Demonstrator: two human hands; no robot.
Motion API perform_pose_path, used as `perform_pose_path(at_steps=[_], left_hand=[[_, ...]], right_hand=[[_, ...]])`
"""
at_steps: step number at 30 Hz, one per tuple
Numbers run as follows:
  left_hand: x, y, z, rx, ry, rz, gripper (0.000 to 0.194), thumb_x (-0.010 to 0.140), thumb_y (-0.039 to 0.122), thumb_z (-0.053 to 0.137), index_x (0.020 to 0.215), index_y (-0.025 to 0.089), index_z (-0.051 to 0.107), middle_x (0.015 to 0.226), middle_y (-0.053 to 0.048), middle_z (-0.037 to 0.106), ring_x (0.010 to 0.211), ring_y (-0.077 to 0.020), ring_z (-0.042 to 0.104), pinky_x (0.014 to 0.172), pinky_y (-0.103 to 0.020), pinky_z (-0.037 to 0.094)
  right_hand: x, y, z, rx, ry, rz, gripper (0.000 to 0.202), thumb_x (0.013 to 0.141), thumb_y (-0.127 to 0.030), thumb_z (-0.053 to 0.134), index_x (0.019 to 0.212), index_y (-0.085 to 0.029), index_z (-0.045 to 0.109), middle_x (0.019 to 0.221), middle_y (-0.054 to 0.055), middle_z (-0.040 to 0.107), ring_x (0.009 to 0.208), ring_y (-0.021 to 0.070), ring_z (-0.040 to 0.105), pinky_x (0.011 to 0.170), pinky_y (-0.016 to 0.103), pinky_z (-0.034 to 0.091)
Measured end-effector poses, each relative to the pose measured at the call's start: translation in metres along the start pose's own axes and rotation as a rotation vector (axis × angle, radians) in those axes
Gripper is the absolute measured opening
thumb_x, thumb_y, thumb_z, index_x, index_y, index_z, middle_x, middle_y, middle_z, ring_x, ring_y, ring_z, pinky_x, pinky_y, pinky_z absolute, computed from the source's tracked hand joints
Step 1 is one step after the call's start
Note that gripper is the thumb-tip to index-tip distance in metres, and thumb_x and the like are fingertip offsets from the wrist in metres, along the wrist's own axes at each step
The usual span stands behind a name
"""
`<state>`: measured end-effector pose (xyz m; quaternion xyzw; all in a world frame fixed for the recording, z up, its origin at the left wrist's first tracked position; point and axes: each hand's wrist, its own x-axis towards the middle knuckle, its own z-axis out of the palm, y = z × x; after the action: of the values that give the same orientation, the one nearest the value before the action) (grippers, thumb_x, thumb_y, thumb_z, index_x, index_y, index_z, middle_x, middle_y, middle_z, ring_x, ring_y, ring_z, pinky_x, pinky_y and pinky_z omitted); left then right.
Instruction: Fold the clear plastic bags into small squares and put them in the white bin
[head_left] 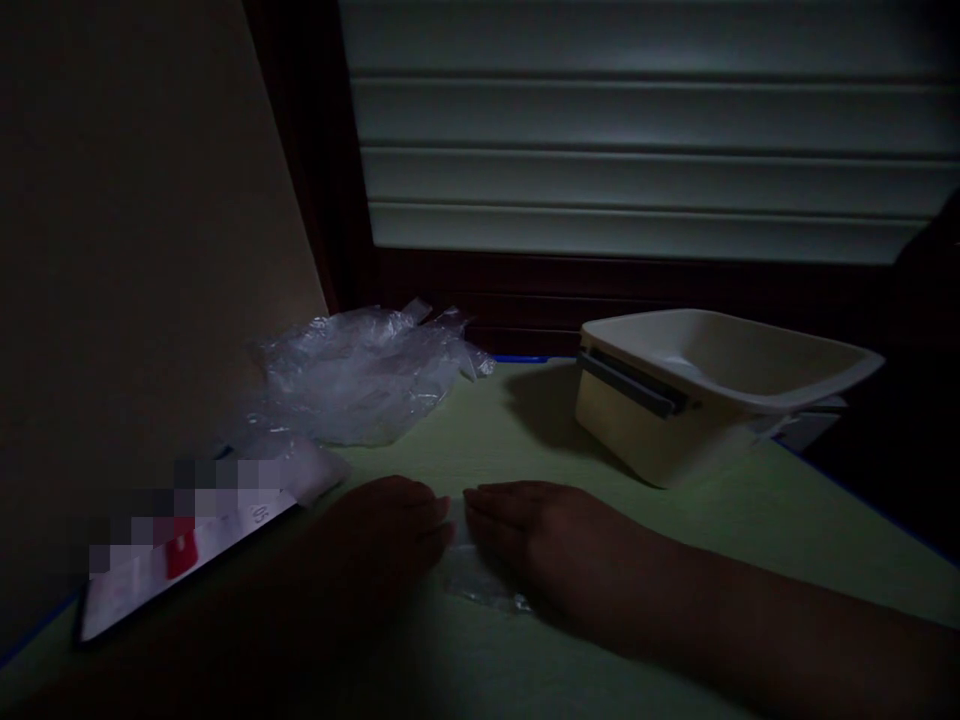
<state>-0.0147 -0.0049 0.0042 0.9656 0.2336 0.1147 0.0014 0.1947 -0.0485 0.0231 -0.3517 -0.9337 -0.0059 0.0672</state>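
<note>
Both bare hands lie low over a small, clear, crinkled plastic piece (486, 578) on the pale green tabletop (465, 455), with their fingertips pointing toward each other and a narrow gap between them. The right hand (551, 535) lies palm down with its fingers extended together, covering part of the plastic piece; whether it pinches any of it cannot be told. The left hand (386, 530) is slightly curled, its fingertips just beside the plastic piece's left edge, and its grip is too dark to make out. Beyond the left hand, a large crumpled heap of clear plastic bags (360, 380) rests near the wall. On the left, a flat, dark-edged object with a lit white face and a red patch (142, 585) lies at a slant, partly blurred. Beyond the right hand, a cream plastic bin with a dark grey handle (660, 430) sits tilted, its opening facing up. Behind the table is a dark wooden frame (637, 275) around pale horizontal slats (637, 180).
</note>
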Motion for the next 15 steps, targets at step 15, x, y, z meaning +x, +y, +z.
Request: perform_pose_path(at_steps=[15], left_hand=[[0.008, 0.008, -0.015, 0.191, -0.127, 0.095, 0.034, 0.071, 0.003, 0.042, 0.091, 0.013, 0.067, 0.100, -0.010, 0.069, 0.085, -0.0222, 0.064, 0.076, -0.033, 0.052]], right_hand=[[-0.089, 0.031, 0.005, 0.159, 0.098, 0.351, 0.036, 0.090, -0.014, 0.044, 0.122, -0.021, 0.059, 0.126, 0.010, 0.060, 0.107, 0.0240, 0.062, 0.092, 0.040, 0.051]])
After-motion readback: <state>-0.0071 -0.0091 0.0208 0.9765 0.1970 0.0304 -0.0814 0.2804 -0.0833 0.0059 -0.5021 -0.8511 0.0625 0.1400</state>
